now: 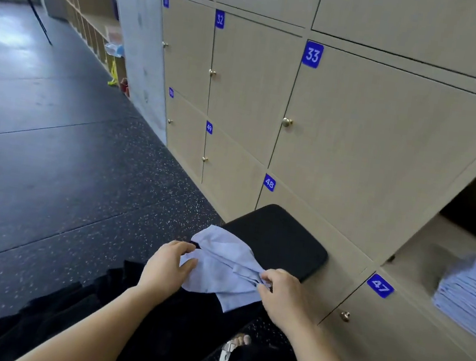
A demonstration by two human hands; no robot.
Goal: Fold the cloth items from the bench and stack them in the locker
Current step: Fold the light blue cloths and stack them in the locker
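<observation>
A person's hands work a pale blue cloth [220, 269] at the near end of a black padded bench [279, 237] that stands against a wall of numbered lockers. The cloth lies crumpled, partly on the bench and partly hanging over its near edge above the person's dark clothing. The left hand [165, 265] holds the cloth's left edge, fingers curled over the fabric. The right hand [283, 296] pinches a bunched fold at the cloth's right side. To the right, an open locker [421, 247] holds a stack [475, 299] of folded pale blue cloths, above door 47 [380, 286].
</observation>
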